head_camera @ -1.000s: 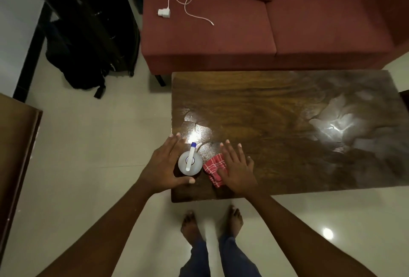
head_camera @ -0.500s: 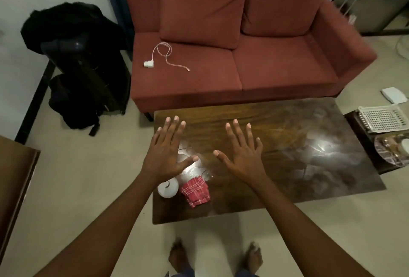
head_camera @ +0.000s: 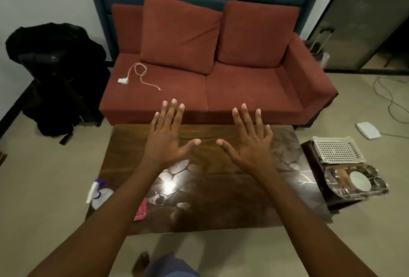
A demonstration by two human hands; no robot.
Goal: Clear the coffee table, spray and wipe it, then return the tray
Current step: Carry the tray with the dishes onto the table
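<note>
1. Head view: both hands are raised over the table point(head_camera: 221, 210), palms down, fingers spread wide, holding nothing.
2. The left hand point(head_camera: 166, 139) hangs above the far left part of the tabletop; the right hand point(head_camera: 250, 143) sits beside it, thumbs pointing toward each other with a gap between them.
3. The table is dark wood, with wet-looking streaks and patches that catch the light near its middle and right side.
4. A spray bottle point(head_camera: 98, 194) stands at the table's near left corner, partly hidden by the left forearm.
5. A red checked cloth point(head_camera: 141, 210) lies crumpled on the tabletop just right of that forearm, near the bottle.
6. The tray point(head_camera: 363, 188) rests on a low dark stand point(head_camera: 314, 166) just beside the table's right end, off the tabletop. A white bowl point(head_camera: 359, 180) sits in it.
7. A white perforated basket point(head_camera: 336, 149) lies on the same stand, behind the tray.
8. A red sofa point(head_camera: 221, 86) stands behind the table, with a white charger point(head_camera: 135, 77) and its cable on the left seat.
9. A black bag point(head_camera: 57, 77) is on the floor left of the sofa.
10. A white flat box point(head_camera: 368, 130) lies on the floor to the right, a cable near it.
</note>
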